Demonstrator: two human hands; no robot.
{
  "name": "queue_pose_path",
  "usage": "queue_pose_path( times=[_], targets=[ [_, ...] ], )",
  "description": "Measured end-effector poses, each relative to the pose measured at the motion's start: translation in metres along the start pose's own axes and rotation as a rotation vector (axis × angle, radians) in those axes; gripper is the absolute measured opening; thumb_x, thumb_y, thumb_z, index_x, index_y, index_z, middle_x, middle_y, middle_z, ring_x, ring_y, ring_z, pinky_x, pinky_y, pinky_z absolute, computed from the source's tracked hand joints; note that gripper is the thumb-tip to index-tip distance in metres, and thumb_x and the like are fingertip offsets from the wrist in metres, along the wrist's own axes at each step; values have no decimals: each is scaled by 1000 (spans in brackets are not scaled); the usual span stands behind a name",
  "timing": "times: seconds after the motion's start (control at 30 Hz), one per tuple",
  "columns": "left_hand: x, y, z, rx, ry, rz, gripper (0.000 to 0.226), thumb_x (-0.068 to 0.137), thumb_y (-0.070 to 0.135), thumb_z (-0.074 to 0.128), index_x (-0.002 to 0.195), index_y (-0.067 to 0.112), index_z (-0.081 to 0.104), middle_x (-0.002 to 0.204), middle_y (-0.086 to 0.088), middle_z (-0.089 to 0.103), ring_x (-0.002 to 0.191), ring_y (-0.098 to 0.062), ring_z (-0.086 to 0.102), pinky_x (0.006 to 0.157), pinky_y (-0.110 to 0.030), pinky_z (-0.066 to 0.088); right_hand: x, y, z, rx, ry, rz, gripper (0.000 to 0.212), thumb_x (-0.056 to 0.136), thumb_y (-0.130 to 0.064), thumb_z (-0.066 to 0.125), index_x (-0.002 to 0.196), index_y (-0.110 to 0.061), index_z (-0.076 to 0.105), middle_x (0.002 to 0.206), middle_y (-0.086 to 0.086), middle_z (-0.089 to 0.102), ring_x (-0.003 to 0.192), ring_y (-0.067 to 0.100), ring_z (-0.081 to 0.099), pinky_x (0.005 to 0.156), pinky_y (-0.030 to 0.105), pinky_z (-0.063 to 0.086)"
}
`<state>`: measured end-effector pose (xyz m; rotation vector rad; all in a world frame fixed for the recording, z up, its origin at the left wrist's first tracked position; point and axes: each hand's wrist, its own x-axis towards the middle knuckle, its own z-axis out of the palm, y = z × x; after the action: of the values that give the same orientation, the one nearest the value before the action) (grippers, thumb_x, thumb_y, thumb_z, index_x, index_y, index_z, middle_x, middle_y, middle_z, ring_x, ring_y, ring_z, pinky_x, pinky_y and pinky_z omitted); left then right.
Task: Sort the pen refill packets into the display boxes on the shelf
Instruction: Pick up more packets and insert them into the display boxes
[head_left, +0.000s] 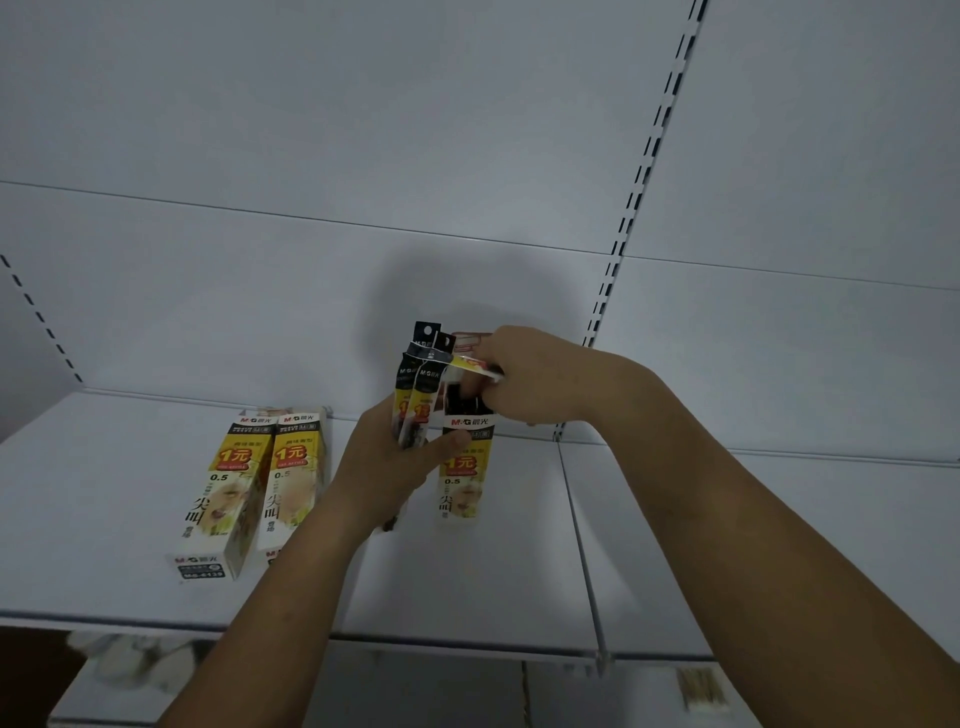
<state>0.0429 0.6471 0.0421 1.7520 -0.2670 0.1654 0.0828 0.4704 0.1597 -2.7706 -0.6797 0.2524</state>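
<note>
My left hand (387, 462) grips a small bunch of black-and-yellow pen refill packets (418, 395), held upright above the white shelf (130, 587). Just to their right stands an open display box (462, 473) with dark refills inside. My right hand (524, 382) is at the top of that box, its fingers curled over the opening and pinching a bent packet or flap (475, 364); which of the two I cannot tell. Two more display boxes (228, 488) (291, 478) stand side by side on the shelf to the left.
The shelf backs onto a white panel wall with slotted uprights (613, 265). A seam (576, 519) splits the shelf into two boards right of the open box. Below the shelf's front edge, blurred items (698, 688) sit lower down.
</note>
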Motion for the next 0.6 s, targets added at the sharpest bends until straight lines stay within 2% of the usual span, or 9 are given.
queue_pose_path(
  times=[0.07,0.13,0.2,0.3,0.4,0.5,0.57,0.6],
  targets=[
    [-1,1,0,4,-4,7,22,91,12,78,110,20,71,70,24,70,56,5,60,52,-13,46,-3,-2,-3,20,-31,5,21,94,-3,53,101,2,72,87,19,69,58,24,69,59,40,61],
    [-2,2,1,0,-10,8,23,92,11,78,111,22,70,71,25,71,56,5,60,52,-13,46,-5,-5,-5,13,-52,10,18,95,-3,51,91,5,67,75,18,64,50,22,67,57,38,59],
    [-1,3,1,-9,-11,6,24,92,11,77,113,20,71,70,25,70,55,5,59,52,-13,46,-5,-9,-6,7,-51,29,22,97,-5,50,78,1,60,63,12,55,45,20,59,50,32,53],
    [-1,3,1,0,-16,14,26,93,12,77,116,22,71,71,23,70,54,3,57,53,-14,46,-4,-12,-4,0,-88,51,27,98,-3,50,72,-7,55,63,8,51,44,16,52,43,24,45],
    [0,4,1,-4,-11,-3,24,93,15,77,112,29,70,70,21,70,53,0,57,50,-15,46,-6,-13,0,0,-153,80,24,97,-2,48,77,-9,59,62,8,56,42,15,59,51,26,50],
    [1,4,2,-7,-5,-12,23,93,14,78,108,28,70,71,23,71,57,3,62,51,-14,47,-10,-7,3,52,-137,56,19,98,-4,47,92,1,65,60,12,58,45,18,63,64,41,58],
    [0,3,1,-20,-5,-18,21,93,13,77,109,24,71,70,24,71,58,4,62,51,-14,46,-16,-1,0,158,-40,3,20,103,-11,51,103,-5,70,78,20,67,55,23,68,72,45,60],
    [0,3,1,-28,-10,-24,20,93,13,77,110,21,71,68,23,70,57,4,61,50,-14,45,-20,3,-2,212,60,-26,19,105,-20,55,104,-10,72,90,19,71,66,26,71,76,46,60]
  ],
)
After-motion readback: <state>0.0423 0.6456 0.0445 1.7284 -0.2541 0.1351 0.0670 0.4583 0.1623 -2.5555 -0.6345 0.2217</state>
